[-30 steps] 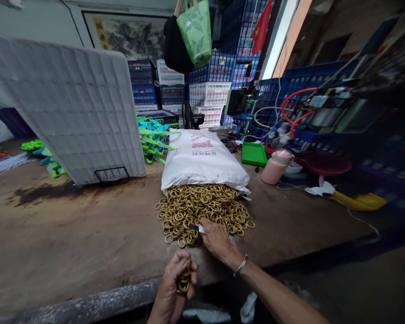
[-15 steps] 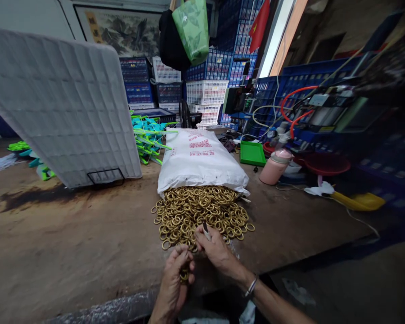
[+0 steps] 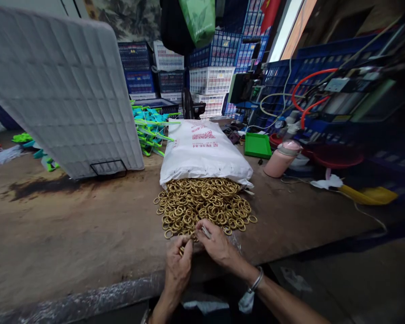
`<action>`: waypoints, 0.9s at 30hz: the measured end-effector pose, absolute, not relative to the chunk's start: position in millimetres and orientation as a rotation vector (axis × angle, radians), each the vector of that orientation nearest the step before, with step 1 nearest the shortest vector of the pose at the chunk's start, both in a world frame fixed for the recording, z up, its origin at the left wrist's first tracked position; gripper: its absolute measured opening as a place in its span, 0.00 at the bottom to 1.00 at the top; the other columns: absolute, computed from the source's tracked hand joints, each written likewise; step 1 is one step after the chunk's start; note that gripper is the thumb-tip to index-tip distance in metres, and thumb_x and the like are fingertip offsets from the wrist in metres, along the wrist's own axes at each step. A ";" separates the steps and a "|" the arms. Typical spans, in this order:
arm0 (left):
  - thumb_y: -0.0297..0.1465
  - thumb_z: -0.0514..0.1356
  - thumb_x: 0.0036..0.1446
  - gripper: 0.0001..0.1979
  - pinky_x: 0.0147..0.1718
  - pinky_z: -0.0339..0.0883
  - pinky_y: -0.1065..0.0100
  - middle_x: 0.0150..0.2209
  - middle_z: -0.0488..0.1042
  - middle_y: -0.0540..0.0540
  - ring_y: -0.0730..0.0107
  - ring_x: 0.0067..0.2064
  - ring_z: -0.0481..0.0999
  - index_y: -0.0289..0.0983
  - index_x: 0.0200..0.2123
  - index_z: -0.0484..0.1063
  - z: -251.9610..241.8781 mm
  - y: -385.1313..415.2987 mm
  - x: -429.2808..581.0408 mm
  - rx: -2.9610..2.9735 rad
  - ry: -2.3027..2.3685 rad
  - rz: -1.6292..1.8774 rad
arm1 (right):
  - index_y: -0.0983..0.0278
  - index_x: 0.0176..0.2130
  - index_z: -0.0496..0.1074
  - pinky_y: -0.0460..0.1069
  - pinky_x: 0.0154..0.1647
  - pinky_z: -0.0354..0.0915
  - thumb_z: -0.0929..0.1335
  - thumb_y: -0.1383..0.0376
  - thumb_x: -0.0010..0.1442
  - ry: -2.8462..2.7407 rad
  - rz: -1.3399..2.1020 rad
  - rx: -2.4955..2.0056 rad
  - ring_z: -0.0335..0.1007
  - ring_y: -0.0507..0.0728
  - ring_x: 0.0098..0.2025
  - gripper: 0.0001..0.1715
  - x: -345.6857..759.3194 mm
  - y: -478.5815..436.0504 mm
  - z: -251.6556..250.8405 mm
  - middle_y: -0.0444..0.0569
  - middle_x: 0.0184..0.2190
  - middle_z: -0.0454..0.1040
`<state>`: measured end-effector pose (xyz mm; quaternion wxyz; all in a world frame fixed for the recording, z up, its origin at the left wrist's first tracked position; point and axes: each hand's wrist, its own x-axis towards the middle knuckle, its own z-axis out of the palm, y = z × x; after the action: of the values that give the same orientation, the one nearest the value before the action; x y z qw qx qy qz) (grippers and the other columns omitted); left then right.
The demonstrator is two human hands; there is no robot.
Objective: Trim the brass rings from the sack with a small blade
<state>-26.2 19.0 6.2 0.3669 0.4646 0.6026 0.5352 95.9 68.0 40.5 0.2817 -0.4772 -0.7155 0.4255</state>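
The step in hand looks like close fingertip work on the rings, done low over the front of the table [image 3: 87, 238]. The left hand [image 3: 178, 265] is curled, thumb against fingers, grasping at least one held ring [image 3: 181, 250]; how many more sit in the palm cannot be told. The right hand [image 3: 219, 245] clasps a small tool [image 3: 206, 231], slim and pale, between thumb and bent fingers; its working end is too small to make out. The two sets of fingertips are near each other, and whether both touch the same ring is unclear.

The loose gold rings [image 3: 205, 204] lie heaped on the table just beyond the hands, right up against the near edge of the white sack [image 3: 205, 157]. Some lie apart at the heap's edges.

The next move seems to call for a steady left pinch, with the right thumb and forefinger free enough to work without dropping the tool.
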 end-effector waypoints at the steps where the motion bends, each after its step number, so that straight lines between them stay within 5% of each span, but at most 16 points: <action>1: 0.33 0.55 0.50 0.08 0.29 0.63 0.71 0.22 0.70 0.50 0.71 0.27 0.69 0.36 0.23 0.71 7.1 18.4 -27.5 1.309 1.564 1.383 | 0.63 0.32 0.65 0.43 0.25 0.52 0.61 0.58 0.57 -1.983 1.089 -1.271 0.56 0.49 0.24 0.11 96.9 67.5 43.6 0.40 0.22 0.63; 7: 0.30 0.55 0.49 0.07 0.35 0.64 0.69 0.27 0.73 0.48 0.67 0.32 0.72 0.37 0.28 0.73 15.9 14.5 -27.8 1.403 1.538 1.386 | 0.63 0.22 0.60 0.44 0.24 0.47 0.60 0.59 0.57 -2.141 0.914 -1.369 0.51 0.48 0.22 0.15 93.4 65.6 43.7 0.39 0.19 0.58; 10: 0.36 0.55 0.50 0.10 0.22 0.63 0.73 0.20 0.69 0.52 0.73 0.22 0.68 0.36 0.30 0.71 16.6 12.7 -24.4 1.107 1.453 1.272 | 0.63 0.20 0.56 0.43 0.22 0.46 0.59 0.60 0.57 -2.067 0.998 -1.391 0.49 0.47 0.21 0.17 92.0 66.5 37.5 0.38 0.17 0.55; 13: 0.42 0.55 0.49 0.14 0.11 0.51 0.78 0.17 0.62 0.57 0.81 0.13 0.57 0.37 0.32 0.66 16.3 10.3 -20.4 0.775 1.302 1.150 | 0.64 0.20 0.56 0.43 0.22 0.47 0.59 0.60 0.57 -1.997 1.120 -1.369 0.50 0.47 0.21 0.17 93.5 65.4 34.1 0.37 0.17 0.55; 20: 0.43 0.57 0.49 0.15 0.10 0.50 0.81 0.19 0.62 0.57 0.85 0.14 0.56 0.36 0.27 0.63 20.1 7.8 -16.7 0.662 1.116 1.157 | 0.64 0.22 0.61 0.42 0.24 0.54 0.56 0.59 0.59 -1.795 1.429 -1.265 0.59 0.48 0.21 0.18 96.6 63.0 33.5 0.40 0.17 0.64; 27: 0.44 0.56 0.48 0.16 0.10 0.51 0.81 0.19 0.63 0.57 0.84 0.13 0.57 0.37 0.27 0.61 14.1 9.0 -17.1 0.703 1.225 1.138 | 0.64 0.23 0.61 0.43 0.24 0.49 0.58 0.68 0.54 -2.126 0.921 -1.395 0.55 0.48 0.22 0.10 105.6 60.8 29.1 0.41 0.19 0.62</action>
<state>-17.1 9.0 14.1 0.6161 0.3054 0.5318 0.4943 105.6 60.8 29.1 0.2169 -0.5035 -0.7674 0.3326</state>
